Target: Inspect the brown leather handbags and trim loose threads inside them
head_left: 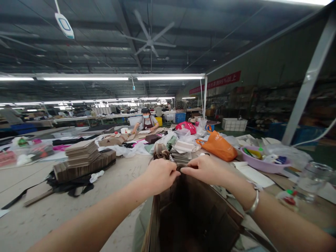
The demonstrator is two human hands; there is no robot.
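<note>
A dark brown bag (199, 217) stands open-topped in front of me at the table's near side, its inside in deep shadow. At its far rim my left hand (162, 175) is closed, thumb and fingers pinching brown material. My right hand (202, 169) pinches the same rim just to the right, the fingertips of both hands nearly meeting. Between and behind them shows a bunched brown strip (161, 151), which looks like part of the bag or its strap. The exact piece under my fingertips is mostly hidden.
Left on the table (31, 224) are stacked grey-brown panels (81, 154) and black straps (81, 185). To the right lie an orange bag (219, 143), a lilac basin (262, 166) and a glass jar (313, 180). A masked co-worker (147, 122) works across the table.
</note>
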